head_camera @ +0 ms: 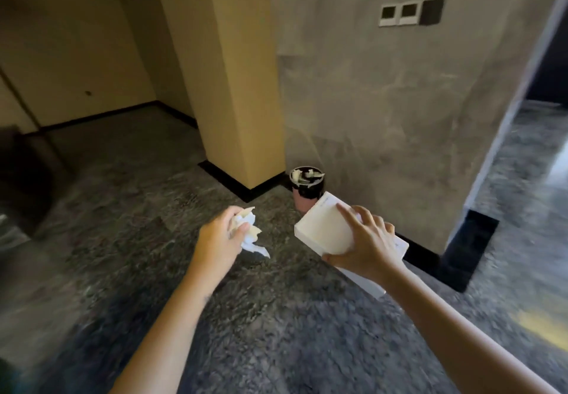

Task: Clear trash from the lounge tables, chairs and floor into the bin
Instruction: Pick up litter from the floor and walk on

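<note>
Gripping what, in each hand? the desk asks.

The left hand (219, 240) has its fingers curled round a crumpled white tissue (249, 235), loose ends hanging out below the thumb, the photographer replies. The right hand (367, 247) clasps a flat white box (322, 229) from above, forefinger stretched along its top and thumb at its near edge.

And the bin?

A small round bin (306, 185) stands on the floor (276, 316) in the inside corner where the yellow pillar (236, 86) meets the grey wall (384, 111), close against the black skirting (233, 183). White scraps lie in its dark-lined mouth. The far corner of the box covers part of its lower side from this view. Both hands are short of it, held out over the floor, the tissue well left of the box.

Room to move?

Dark stone floor spreads wide to the left and back toward the camera. The pillar's sharp outer edge juts out just left of the bin. On the right the grey wall ends in a vertical edge, and a passage (528, 160) runs on beyond it. A dark, blurred piece of furniture (21, 184) sits at the far left border. Three switches (412, 12) are set high on the grey wall.
</note>
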The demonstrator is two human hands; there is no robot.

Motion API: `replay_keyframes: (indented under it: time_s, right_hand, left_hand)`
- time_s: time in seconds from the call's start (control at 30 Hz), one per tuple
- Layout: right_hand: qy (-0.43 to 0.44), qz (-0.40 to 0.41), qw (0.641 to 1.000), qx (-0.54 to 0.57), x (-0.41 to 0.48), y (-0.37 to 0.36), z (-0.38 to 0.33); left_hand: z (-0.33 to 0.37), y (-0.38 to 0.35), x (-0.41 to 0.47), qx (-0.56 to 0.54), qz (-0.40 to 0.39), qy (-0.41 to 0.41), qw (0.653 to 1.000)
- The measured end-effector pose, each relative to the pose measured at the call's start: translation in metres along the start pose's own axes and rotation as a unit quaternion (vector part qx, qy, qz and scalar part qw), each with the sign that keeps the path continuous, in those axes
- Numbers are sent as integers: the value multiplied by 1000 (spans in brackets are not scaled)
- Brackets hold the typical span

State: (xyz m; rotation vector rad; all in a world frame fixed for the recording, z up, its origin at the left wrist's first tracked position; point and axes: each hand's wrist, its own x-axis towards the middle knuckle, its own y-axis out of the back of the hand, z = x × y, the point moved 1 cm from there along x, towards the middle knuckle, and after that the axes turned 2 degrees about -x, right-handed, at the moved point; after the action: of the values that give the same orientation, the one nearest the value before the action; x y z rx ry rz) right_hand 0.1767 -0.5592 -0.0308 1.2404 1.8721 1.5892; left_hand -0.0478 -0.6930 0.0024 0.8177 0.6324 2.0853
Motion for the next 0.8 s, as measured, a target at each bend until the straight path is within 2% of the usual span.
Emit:
replay_keyframes:
  time_s: [0.27,0.5,0.7,0.8]
  right_hand:
    - [-2,-34,999,-15,285,-114,43]
    - [-72,-15,997,-9,509,-144,96]
    - [-150,-14,989,12,671,-204,172]
    - [-162,-2,986,35,772,-244,206]
  left_hand:
    - [-113,-88,268,-18,14,39,999]
    - [-128,-158,515,-24,-26,-1,999]
    - [-162,-258,700,-46,-78,-19,996]
    - [-192,-314,799,-49,-91,-22,994]
